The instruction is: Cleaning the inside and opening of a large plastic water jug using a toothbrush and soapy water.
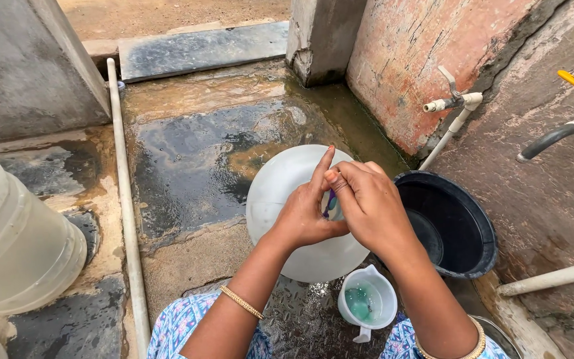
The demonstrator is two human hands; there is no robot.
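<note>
White plastic jug (pixel 287 199) is set on wet concrete floor (pixel 194 159), partly hidden behind both hands; neck and long axis cannot be told. Left hand (pixel 307 216) and right hand (pixel 370 206) are pinched together on a small purple-blue item (pixel 331 203), mostly covered, kind unclear. White cup (pixel 367 302) sits below, black tub (pixel 450 226) just right.

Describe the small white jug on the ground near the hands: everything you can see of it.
The small white jug looks like plastic, with a pouring spout at its far rim and a handle pointing toward the person. It stands upright on the wet ground, below the right hand, between the large white water container and the black basin. It holds a little blue-green liquid at the bottom. Neither hand touches it; whether it touches the container cannot be told.
</note>
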